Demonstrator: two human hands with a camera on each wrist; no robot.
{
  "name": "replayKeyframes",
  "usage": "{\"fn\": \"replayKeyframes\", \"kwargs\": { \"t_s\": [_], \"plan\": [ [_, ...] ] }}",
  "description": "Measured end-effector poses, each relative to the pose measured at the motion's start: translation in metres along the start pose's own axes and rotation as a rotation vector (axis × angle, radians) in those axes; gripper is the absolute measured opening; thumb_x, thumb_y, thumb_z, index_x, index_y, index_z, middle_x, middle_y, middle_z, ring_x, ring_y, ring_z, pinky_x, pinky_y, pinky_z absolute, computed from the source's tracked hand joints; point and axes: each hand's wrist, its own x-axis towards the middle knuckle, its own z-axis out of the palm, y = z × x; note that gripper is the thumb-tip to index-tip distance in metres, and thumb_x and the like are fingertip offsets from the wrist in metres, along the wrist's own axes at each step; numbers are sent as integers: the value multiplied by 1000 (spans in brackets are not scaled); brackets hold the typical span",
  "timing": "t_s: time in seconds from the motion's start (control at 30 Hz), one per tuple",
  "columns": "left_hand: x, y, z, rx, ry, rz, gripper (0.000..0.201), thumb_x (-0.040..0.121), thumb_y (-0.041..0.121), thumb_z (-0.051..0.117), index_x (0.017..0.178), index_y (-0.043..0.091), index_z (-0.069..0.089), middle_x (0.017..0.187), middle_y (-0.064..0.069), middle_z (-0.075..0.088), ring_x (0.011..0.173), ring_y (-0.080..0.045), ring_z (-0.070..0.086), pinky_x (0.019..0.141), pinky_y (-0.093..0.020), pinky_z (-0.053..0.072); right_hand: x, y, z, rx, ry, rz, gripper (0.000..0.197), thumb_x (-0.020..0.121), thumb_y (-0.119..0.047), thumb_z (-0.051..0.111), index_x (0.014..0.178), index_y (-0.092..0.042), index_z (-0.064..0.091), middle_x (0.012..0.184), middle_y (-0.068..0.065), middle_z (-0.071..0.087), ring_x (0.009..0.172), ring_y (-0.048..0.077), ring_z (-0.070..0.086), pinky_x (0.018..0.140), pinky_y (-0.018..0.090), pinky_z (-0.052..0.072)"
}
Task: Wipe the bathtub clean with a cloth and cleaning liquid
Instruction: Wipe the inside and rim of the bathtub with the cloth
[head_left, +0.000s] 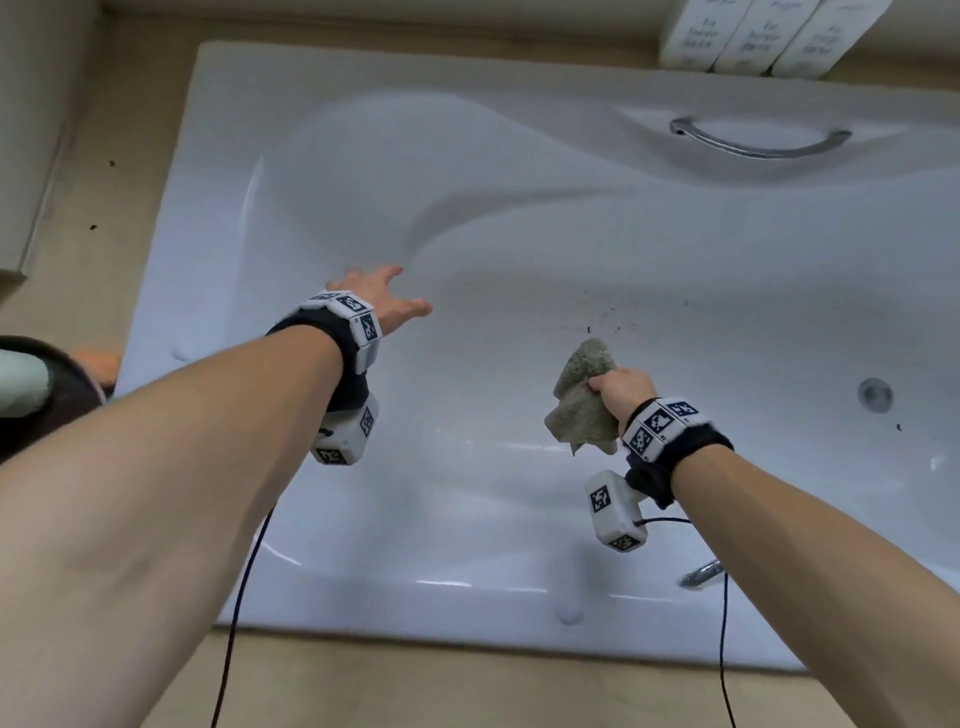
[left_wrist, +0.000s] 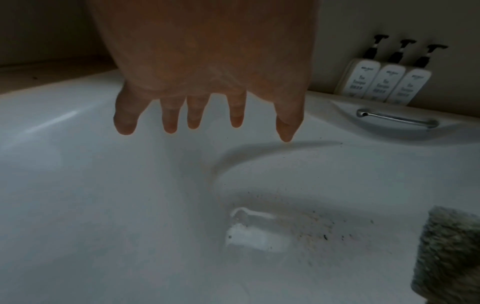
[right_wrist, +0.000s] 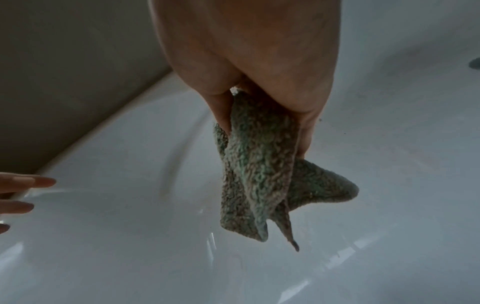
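Observation:
A white bathtub (head_left: 322, 171) fills the head view, with dark specks of dirt (head_left: 602, 317) on its floor. My right hand (head_left: 618, 392) grips a bunched grey-green cloth (head_left: 584, 400) and holds it in the air above the tub floor, just below the specks. The right wrist view shows the cloth (right_wrist: 257, 176) hanging from my curled fingers. My left hand (head_left: 387, 299) hovers over the tub's left slope with fingers (left_wrist: 170, 121) spread and straight, holding nothing. A patch of white foamy liquid (left_wrist: 254, 236) lies on the tub floor beside the specks (left_wrist: 324, 236).
Three white pump bottles (head_left: 753, 36) stand on the far ledge at the right. A chrome grab handle (head_left: 758, 140) sits in the far wall. The drain (head_left: 875, 395) is at the right, a chrome tap (head_left: 701, 574) on the near rim. Beige ledge (head_left: 104, 156) surrounds the tub.

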Motion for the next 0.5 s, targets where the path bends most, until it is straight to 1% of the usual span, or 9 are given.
{"fn": "replayKeyframes", "kwargs": {
  "t_s": [0.07,0.13,0.17,0.23,0.27,0.33,0.4,0.43,0.5],
  "plan": [
    [27,-2,11,15,-3,20,79,76,66,59,146,43,32,152,-14,28,137,-42,29,112,-49,29,29,-3,14,19,32,3,24,93,-7,56,69,-9,55,103,21,65,99,36,63,93,47,52],
    [45,-3,24,32,-1,34,77,76,65,59,145,42,33,152,-14,28,136,-42,29,111,-49,29,54,-9,26,-43,8,-3,29,96,-11,52,67,-15,50,111,21,64,97,32,61,81,37,52],
    [53,-4,31,39,5,41,76,77,64,60,145,41,34,152,-15,28,136,-41,29,111,-49,29,68,-14,30,-71,20,-9,29,96,-13,50,67,-16,49,116,20,64,94,31,60,72,35,50],
    [69,-5,44,68,2,58,76,76,64,59,144,41,34,152,-15,27,138,-40,26,111,-51,28,93,-24,36,-75,54,-2,23,97,-14,49,75,-10,56,117,16,65,78,25,57,55,28,43],
    [76,-5,49,85,-4,65,75,76,64,57,144,41,34,153,-15,26,138,-40,24,111,-53,26,104,-30,40,-97,63,-1,20,97,-14,47,86,-5,61,114,14,65,70,21,54,53,26,42],
    [90,-3,58,107,-22,76,74,77,63,56,144,43,33,153,-12,24,140,-38,18,111,-56,24,123,-41,47,-141,90,-8,28,99,-16,43,112,1,62,111,10,62,70,20,53,65,29,43],
    [102,0,64,114,-35,78,73,77,62,56,143,44,32,155,-9,21,142,-36,11,111,-60,20,144,-48,54,-219,90,-41,36,102,-14,35,124,2,58,123,17,60,94,30,57,76,35,41],
    [107,1,68,126,-41,74,72,77,62,56,143,44,32,156,-7,18,144,-35,7,110,-62,17,156,-51,58,-237,91,-53,38,102,-11,32,128,4,54,130,21,56,109,33,54,84,35,38],
    [118,-1,77,170,-62,60,72,78,63,55,143,46,30,159,-4,11,146,-34,-1,110,-66,9,174,-57,68,-259,84,-83,41,102,-7,28,135,5,48,137,23,50,125,34,47,87,28,33]
  ]
}}
